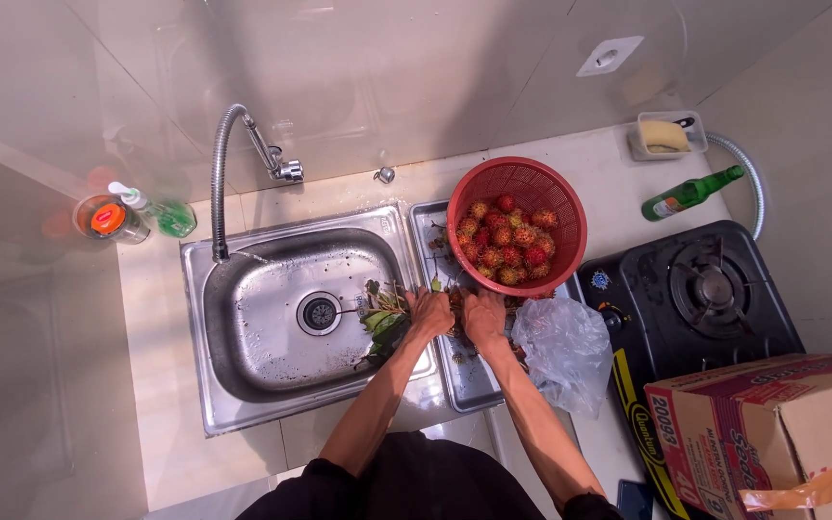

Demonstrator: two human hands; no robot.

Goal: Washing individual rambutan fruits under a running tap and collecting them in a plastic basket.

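**Both hands on the rambutan bunch at the sink's edge**

The rambutan bunch point(455, 313) lies on the drainboard point(469, 380), with its leaves point(384, 325) spilling over into the sink point(272, 318). The left hand point(430, 311) and right hand point(483, 318) sit side by side on it, almost touching, fingers curled down over the stems and fruit; how tightly they grip cannot be told.

Just beyond the hands stands a red basket point(532, 183) holding loose red and yellow rambutans point(507, 243). Just right of the right hand lies a crumpled clear bag point(565, 351). Further right is a black stove point(695, 289), with a cardboard box point(772, 424) nearer the person. Beyond the stove lies a green bottle point(690, 195). Far left of the hands, past the sink and its tap point(243, 164), stands a soap bottle point(156, 212).
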